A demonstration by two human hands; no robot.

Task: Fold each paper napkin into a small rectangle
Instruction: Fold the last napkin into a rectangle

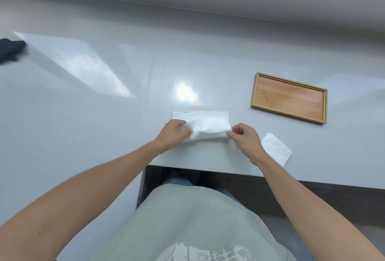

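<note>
A white paper napkin [210, 126] lies partly folded on the grey table, close to the front edge, with its near flap lifted over the flat far layer. My left hand [173, 135] pinches the napkin's left end. My right hand [245, 137] pinches its right end between thumb and forefinger. A second white napkin [277, 149], folded into a small rectangle, rests flat on the table just right of my right wrist.
An empty wooden tray [289, 98] sits at the right, behind the folded napkin. A dark cloth [10, 49] lies at the far left edge. The table's front edge [208, 169] runs just below my hands.
</note>
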